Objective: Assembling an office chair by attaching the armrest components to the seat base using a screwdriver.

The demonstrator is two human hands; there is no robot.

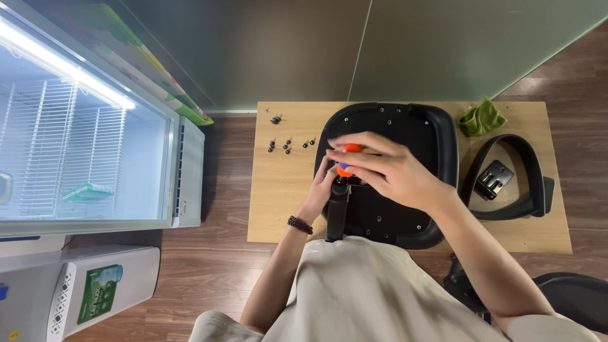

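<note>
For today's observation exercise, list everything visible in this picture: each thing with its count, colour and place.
table: one, light wood, centre
chair seat: one, black, upside down on table
armrest: one, black, table right
cloth: one, green, table far right corner
screws: several, dark, table left
screwdriver: one, orange handle, over seat
fridge: one, white, open, left
dispenser: one, white, lower left
left hand: steadies the tool
right hand: grips the handle

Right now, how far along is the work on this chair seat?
Seat base lies upside down on the wooden table. In hand: right hand grips an orange screwdriver at the black bracket, steadied by the left hand. Left: loose screws and one armrest unattached.
</note>
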